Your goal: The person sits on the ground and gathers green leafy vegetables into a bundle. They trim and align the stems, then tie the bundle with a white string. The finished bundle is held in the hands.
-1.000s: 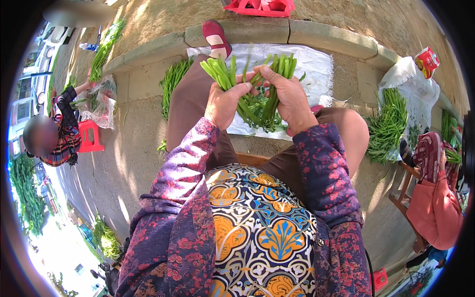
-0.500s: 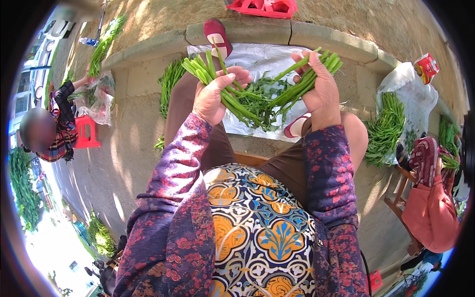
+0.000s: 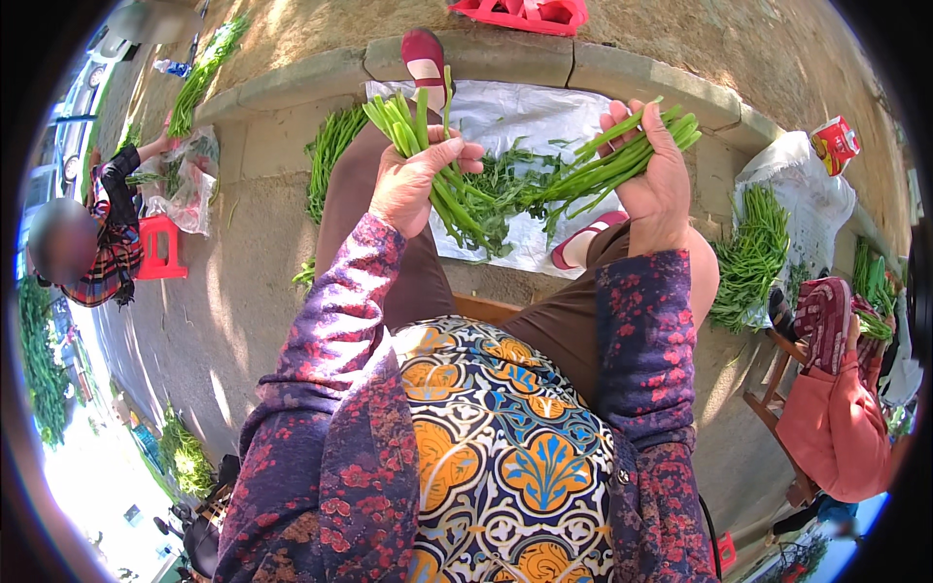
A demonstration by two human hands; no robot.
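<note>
My left hand (image 3: 413, 185) is closed round a bunch of long green vegetable stems (image 3: 398, 124), cut ends up, leafy tops hanging down toward the middle. To its right, my right hand (image 3: 656, 189) grips a second bunch of stems (image 3: 617, 165) between thumb and fingers, its cut ends pointing right and its leaves trailing left. One stem stands up apart from the rest by my left fingers. Between and below the hands, loose dark green leaves (image 3: 515, 165) lie on a white plastic sheet (image 3: 486, 107) on the ground. The leafy tops of both bunches hang over that sheet.
A heap of green stems (image 3: 335, 160) lies left of my knee, another pile (image 3: 756, 257) at right beside white plastic (image 3: 807, 214). A stone kerb (image 3: 515, 58) runs beyond the sheet. Seated people work at far left, near a red stool (image 3: 160, 248), and at right (image 3: 831, 408).
My right hand has moved right with its bunch, widening the gap between my hands. My left fingers have drawn in closer, and its lone stem stands more upright.
</note>
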